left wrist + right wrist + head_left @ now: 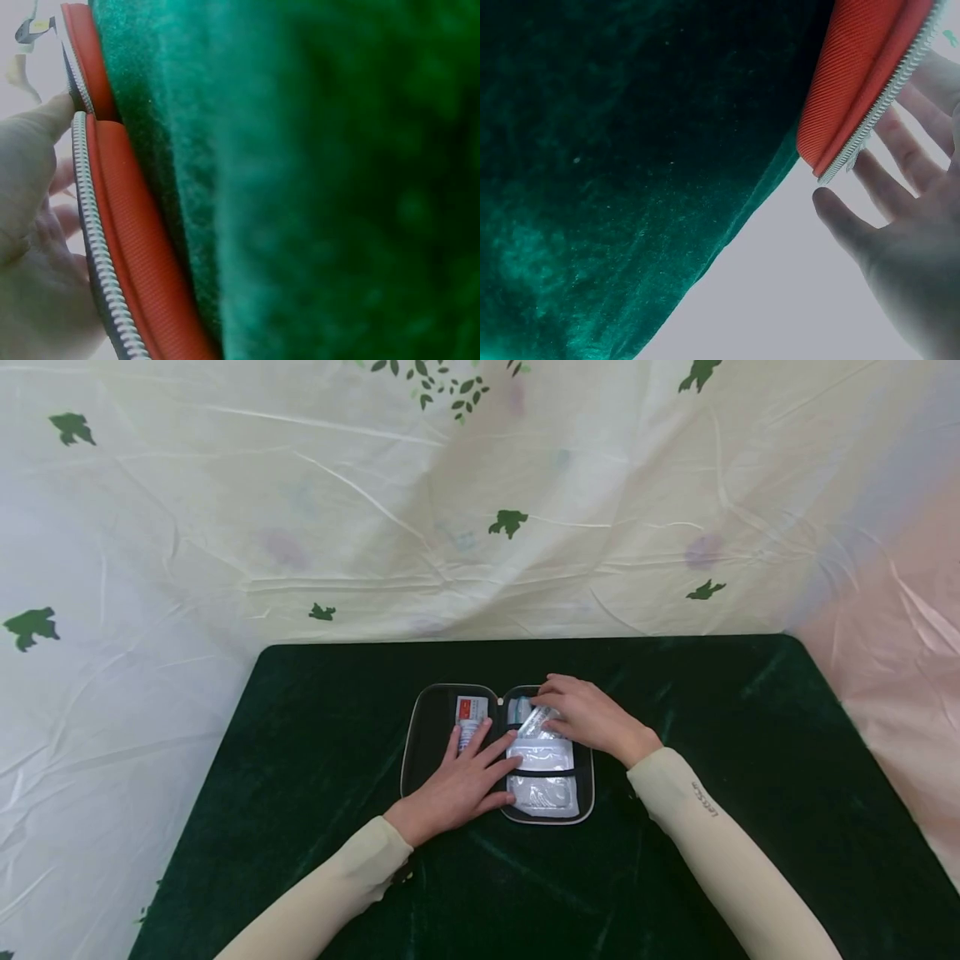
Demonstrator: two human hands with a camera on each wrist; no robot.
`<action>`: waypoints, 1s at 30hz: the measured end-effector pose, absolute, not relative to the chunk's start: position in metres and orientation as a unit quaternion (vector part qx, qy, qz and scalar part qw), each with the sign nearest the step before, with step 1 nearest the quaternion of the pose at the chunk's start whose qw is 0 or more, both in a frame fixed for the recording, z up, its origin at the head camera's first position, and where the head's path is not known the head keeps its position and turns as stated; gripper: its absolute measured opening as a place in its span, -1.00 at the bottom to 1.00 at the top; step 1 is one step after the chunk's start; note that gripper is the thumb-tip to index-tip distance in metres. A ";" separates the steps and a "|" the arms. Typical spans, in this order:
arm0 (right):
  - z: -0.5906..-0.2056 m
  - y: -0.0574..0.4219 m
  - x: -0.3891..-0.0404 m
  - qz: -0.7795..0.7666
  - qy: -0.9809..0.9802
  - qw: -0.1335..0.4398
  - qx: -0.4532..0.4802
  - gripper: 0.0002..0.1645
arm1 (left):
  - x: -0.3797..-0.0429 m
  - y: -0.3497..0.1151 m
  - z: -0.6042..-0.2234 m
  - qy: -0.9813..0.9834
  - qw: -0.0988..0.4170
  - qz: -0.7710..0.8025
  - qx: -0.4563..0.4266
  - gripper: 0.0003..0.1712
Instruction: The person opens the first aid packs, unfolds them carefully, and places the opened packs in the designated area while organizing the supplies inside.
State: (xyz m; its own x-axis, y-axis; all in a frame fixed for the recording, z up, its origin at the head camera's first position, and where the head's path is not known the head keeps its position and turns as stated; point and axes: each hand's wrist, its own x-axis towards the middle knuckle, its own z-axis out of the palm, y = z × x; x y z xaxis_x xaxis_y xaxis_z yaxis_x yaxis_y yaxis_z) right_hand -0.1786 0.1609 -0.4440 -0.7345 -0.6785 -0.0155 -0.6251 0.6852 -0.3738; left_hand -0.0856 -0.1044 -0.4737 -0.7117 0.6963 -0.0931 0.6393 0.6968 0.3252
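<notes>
An unzipped, dark-lined case (422, 718) lies spread flat, its two halves side by side; the wrist views show a red outer shell (135, 225) with a silver zipper (97, 225). My left hand (455, 787) rests across the case's middle, fingers spread, fingertips on a white tube with a red label (472, 708) and the edge of white packets (542, 755). At the right half's upper corner, my right hand (588, 714) holds a tilted clear packet (536, 724) between thumb and fingers. A black elastic strap (546, 772) crosses the white packets. The case rim hides the right fingertips in the right wrist view.
Dark green velvet cloth (697, 693) covers the table beneath the case. A light curtain with green leaf and bird prints (360, 527) hangs behind the table's far edge and along its sides. A small bluish item (518, 710) lies in the right half's top corner.
</notes>
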 end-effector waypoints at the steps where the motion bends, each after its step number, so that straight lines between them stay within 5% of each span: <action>1: -0.444 0.161 -0.179 -0.174 0.915 0.072 -0.357 -0.49 | -0.086 -0.104 -0.474 0.915 0.105 0.135 0.365 -0.31; 17: -0.432 0.161 -0.182 -0.203 0.928 0.027 -0.311 -0.83 | -0.086 -0.103 -0.473 0.914 0.107 0.133 0.368 -0.32; 30: -0.425 0.170 -0.179 -0.240 0.934 0.062 -0.259 -0.79 | -0.087 -0.105 -0.473 0.912 0.106 0.148 0.367 -0.32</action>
State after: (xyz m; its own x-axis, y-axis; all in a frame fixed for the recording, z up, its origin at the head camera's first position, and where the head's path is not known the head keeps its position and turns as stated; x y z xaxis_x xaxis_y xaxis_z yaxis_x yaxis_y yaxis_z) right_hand -0.1788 0.1697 -0.4247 -0.8583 -0.5131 0.0082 -0.4537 0.7512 -0.4795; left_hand -0.0865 -0.1047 -0.4735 -0.7086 0.7004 -0.0851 0.6379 0.6875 0.3471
